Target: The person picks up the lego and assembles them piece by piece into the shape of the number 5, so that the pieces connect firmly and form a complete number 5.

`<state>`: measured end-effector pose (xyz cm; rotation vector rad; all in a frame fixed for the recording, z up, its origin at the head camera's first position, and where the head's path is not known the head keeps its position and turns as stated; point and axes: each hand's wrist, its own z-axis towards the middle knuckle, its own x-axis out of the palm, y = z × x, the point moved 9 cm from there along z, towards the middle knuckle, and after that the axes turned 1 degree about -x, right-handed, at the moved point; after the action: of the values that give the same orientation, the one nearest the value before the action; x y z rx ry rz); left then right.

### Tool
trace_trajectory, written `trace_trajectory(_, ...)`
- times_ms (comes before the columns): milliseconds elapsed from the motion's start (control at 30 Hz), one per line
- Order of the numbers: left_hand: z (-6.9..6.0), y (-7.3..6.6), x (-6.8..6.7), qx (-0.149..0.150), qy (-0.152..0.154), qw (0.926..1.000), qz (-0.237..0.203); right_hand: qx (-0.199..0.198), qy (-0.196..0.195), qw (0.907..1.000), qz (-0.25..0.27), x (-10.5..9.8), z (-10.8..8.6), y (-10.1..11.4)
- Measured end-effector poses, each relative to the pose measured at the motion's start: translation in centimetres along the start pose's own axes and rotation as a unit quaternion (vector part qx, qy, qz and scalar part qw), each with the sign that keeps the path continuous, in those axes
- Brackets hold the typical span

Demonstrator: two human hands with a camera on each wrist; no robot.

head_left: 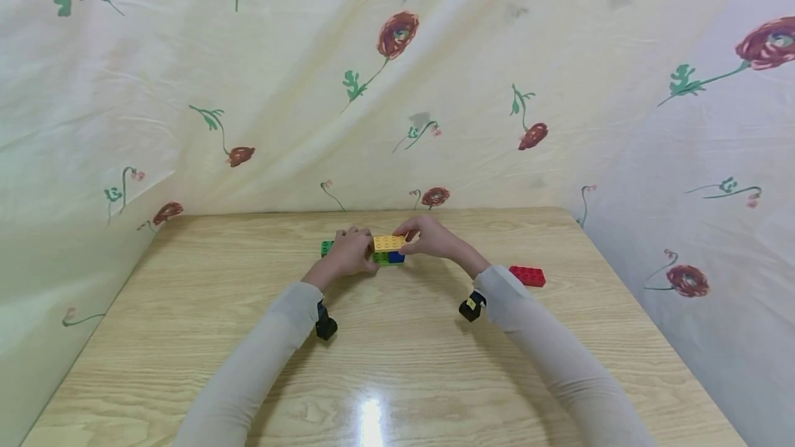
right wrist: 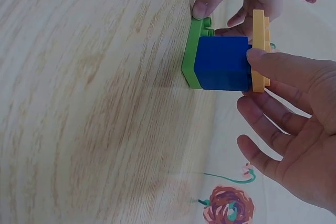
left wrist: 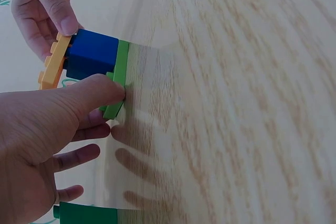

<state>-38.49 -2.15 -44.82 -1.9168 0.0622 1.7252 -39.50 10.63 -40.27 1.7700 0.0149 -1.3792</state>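
Though bright, lime plate (right wrist: 192, 51) partly hidden

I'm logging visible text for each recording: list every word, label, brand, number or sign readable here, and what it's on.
None: no text can be read in any view.
Yellow brick, blue brick, light green brick: no lettering visible.
Red brick: too small to tell.
Yellow patch on the black device at the right wrist: too small to read, if printed.
Cloth: flower pattern, no words visible.
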Motion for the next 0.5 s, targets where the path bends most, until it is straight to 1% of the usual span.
trace_trajectory(300, -0.25, -0.11, -0.16, -0.003, 0.002, 1.0, -0.004, 0.001, 0.0, 0.9999, 0.012, -0.06, -0.31, 0.06)
trace_trajectory(500, -0.33, -0.2, -0.27, -0.003, 0.001, 1.0, -0.009, -0.001, -0.002, 1.0, 0.007, -0.03, -0.27, -0.15)
